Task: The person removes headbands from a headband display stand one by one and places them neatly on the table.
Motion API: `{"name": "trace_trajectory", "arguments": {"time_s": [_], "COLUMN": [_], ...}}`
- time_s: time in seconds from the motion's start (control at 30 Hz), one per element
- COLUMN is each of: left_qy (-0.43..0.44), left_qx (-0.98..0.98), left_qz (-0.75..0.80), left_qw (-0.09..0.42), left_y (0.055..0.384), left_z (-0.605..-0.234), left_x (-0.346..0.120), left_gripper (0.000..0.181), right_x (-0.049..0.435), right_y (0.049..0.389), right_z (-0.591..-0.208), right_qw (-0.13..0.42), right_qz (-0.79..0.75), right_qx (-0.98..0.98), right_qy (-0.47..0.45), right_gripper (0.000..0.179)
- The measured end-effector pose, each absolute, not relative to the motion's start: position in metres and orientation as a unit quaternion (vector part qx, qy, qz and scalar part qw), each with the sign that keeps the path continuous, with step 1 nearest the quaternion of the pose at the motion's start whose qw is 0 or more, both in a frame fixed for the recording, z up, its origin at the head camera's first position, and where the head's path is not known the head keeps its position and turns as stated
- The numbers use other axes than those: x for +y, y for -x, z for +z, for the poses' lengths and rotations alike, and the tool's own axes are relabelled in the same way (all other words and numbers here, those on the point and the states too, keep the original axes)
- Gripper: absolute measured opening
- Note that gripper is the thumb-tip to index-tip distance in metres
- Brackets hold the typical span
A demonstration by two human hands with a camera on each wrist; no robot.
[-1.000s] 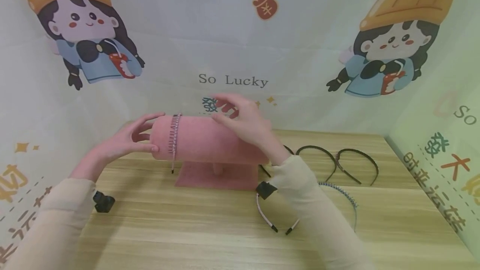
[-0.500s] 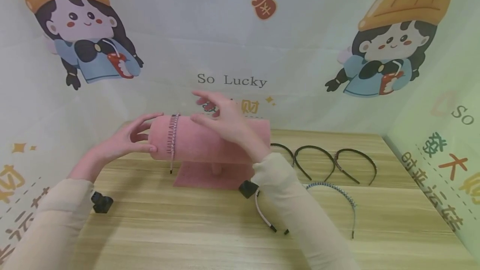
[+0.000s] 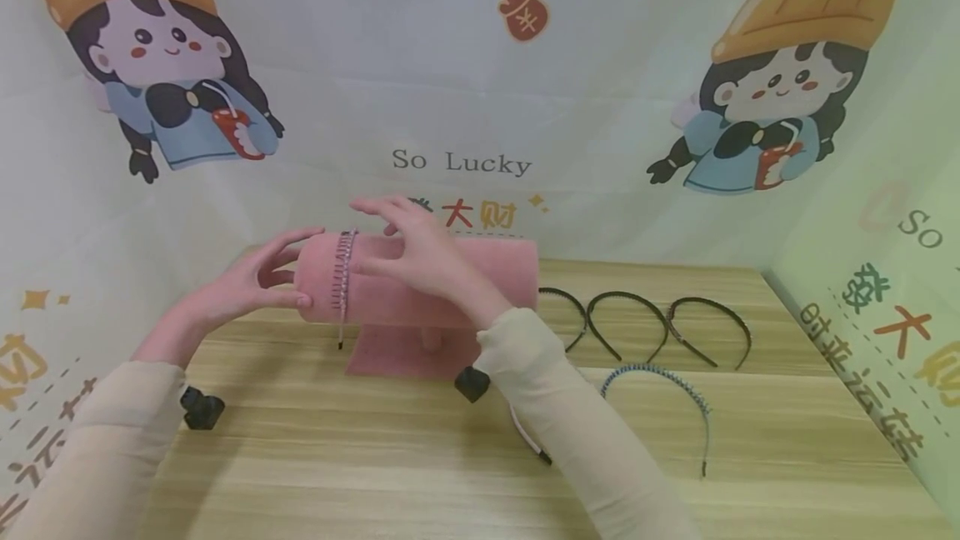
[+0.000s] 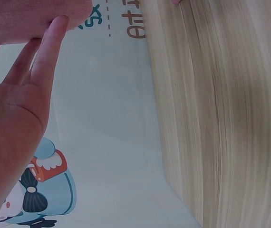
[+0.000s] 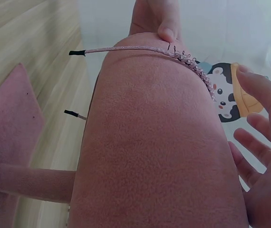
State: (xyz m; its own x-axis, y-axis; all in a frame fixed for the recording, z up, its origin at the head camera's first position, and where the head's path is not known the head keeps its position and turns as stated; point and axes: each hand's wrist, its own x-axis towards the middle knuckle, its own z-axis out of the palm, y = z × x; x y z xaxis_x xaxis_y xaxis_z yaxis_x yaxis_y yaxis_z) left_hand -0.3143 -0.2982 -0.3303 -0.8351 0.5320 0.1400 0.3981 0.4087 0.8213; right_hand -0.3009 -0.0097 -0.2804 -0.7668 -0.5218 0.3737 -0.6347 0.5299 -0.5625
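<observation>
A pink plush headband stand (image 3: pixel 498 265), a thick horizontal roll on a post, stands on the table. Around its left part sits a pale pink toothed headband (image 3: pixel 342 277), its dark tip hanging below the roll. My left hand (image 3: pixel 247 277) holds the roll's left end, thumb at the front and fingers behind. My right hand (image 3: pixel 423 252) hovers by the roll's upper side, just right of the headband, fingers extended and thumb apart. In the right wrist view, a gap shows between the right thumb and the headband (image 5: pixel 192 61).
Several black headbands (image 3: pixel 628 294) lie right of the stand. Nearer me are a blue toothed headband (image 3: pixel 654 368) and a pale headband (image 3: pixel 531 442), partly hidden by my right sleeve (image 3: pixel 570 407). Printed cloth (image 3: pixel 600 107) walls in the table (image 3: pixel 337 473).
My right hand has moved left along the roll towards the headband on it, lowering a little at the end. The left hand stays on the roll's end.
</observation>
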Motion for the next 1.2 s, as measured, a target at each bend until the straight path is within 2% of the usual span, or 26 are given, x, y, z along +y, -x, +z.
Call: {"name": "trace_trajectory", "arguments": {"time_s": [0.2,0.43,0.67,0.93,1.2], "left_qy": [-0.288,-0.282,-0.282,-0.274,-0.272], "left_qx": [0.833,0.838,0.839,0.839,0.837], "left_qz": [0.468,0.462,0.46,0.464,0.467], "left_qw": [0.068,0.07,0.071,0.078,0.088], "left_y": [0.315,0.314,0.313,0.312,0.312], "left_z": [-0.331,-0.331,-0.331,-0.328,-0.329], "left_x": [-0.299,-0.299,-0.299,-0.296,-0.298], "left_gripper": [0.082,0.083,0.082,0.082,0.082], "right_x": [-0.019,-0.026,-0.032,-0.028,-0.019], "right_y": [0.305,0.304,0.301,0.299,0.303], "right_z": [-0.281,-0.286,-0.29,-0.291,-0.288], "right_qw": [0.079,0.124,0.151,0.164,0.103], "right_qz": [0.292,0.157,0.089,0.12,0.239], "right_qx": [-0.888,-0.918,-0.931,-0.929,-0.909], "right_qy": [-0.347,-0.342,-0.321,-0.311,-0.325], "right_gripper": [0.073,0.062,0.061,0.053,0.05]}}
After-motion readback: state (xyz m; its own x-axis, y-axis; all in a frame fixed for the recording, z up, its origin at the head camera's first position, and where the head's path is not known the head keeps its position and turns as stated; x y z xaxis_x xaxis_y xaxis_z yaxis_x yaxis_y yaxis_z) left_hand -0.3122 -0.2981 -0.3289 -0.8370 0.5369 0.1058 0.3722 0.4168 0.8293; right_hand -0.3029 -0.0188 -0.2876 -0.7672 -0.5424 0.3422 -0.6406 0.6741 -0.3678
